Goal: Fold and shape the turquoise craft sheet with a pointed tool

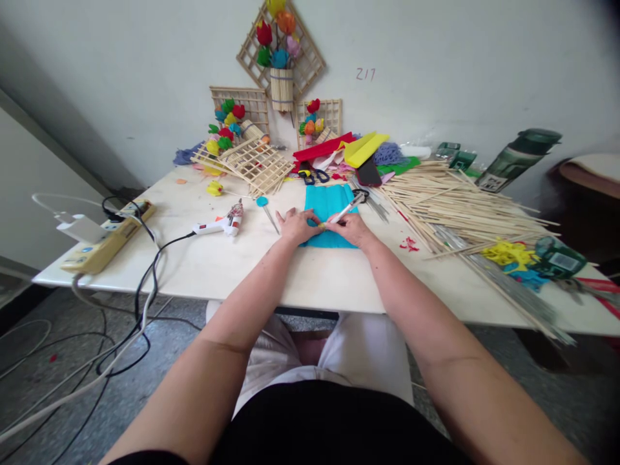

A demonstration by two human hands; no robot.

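Beyond our hands, a pot of bundled sticks [282, 89] holds red, orange, yellow, green, pink and blue flowers [279, 59] against a diamond-set lattice [307, 61]; far to the right of them stands a dark-lidded bottle [519, 158], whose contents we cannot see.

The blue sheet [329, 195] lies flat under both our hands on the pale, smooth desk [334, 281], its surface creased lengthwise; our right hand [349, 227] grasps a white pen [346, 208] slantwise over it; our left hand [299, 226] rests with bent fingers at the sheet's left side, and we cannot tell whether it pinches anything; a small yellowish thing shows between the fingertips, too small to make out.

To the right of our hands, thin pale sticks [465, 194] spread in a loose heap, with red scraps [409, 244] nearer us; just left of our left hand lies a rod with a round blue head [262, 201], then a white glue gun [217, 226], and farther left a yellow power strip [104, 239]; beyond our hands lie yellow-and-black scissors [306, 177], a dark phone [368, 173] and a folded yellow sheet [364, 150].
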